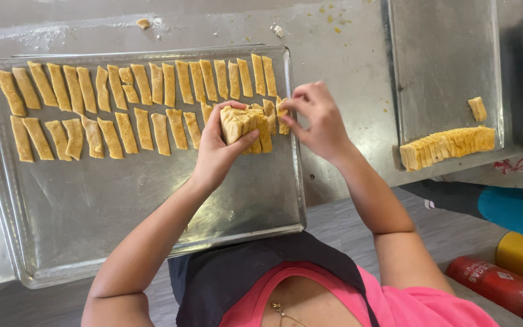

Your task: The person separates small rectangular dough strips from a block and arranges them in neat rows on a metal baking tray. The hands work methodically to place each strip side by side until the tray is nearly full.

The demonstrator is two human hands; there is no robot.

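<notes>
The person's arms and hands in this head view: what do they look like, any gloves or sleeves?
Both the left hand and the right hand are bare, with no gloves, rings, watch or bracelets to be seen. The forearms are uncovered up to the elbows; no sleeves reach them. Lower down, a pink top shows with a dark apron over it, and a thin chain at the neck.

Person seen from above: a bright pink top [422, 306] with a low neckline, under a dark apron bib [255, 266]. A thin chain necklace [282, 312] lies just below the bib's edge. Both forearms are bare, without sleeves; left hand [216, 151] and right hand [319, 121] are ungloved.
</notes>
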